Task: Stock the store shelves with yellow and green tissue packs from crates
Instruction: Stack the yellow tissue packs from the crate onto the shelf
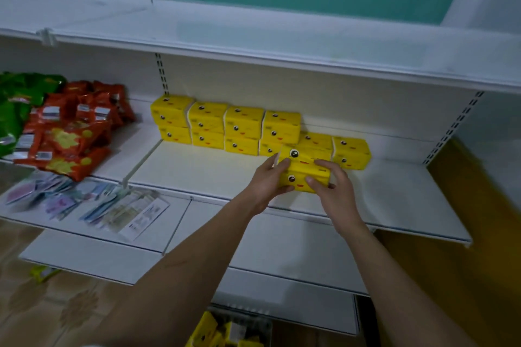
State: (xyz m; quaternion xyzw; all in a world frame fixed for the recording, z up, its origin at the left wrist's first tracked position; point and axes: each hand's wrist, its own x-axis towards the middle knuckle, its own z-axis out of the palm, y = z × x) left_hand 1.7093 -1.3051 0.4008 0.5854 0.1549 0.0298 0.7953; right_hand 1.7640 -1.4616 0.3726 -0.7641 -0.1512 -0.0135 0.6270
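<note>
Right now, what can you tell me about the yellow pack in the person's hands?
The yellow tissue pack is a soft-looking block in shiny yellow wrap, printed with cartoon eyes and little red smiles. The left hand grips its left end and the right hand its right end. It lies longways over the white shelf, just in front of the stacked row of matching packs.

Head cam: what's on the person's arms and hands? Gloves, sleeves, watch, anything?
Nothing worn that shows. The left hand and right hand are bare, no gloves, no visible rings. Both forearms are bare to the frame's lower edge: no sleeves, watch or bands in view.
</note>
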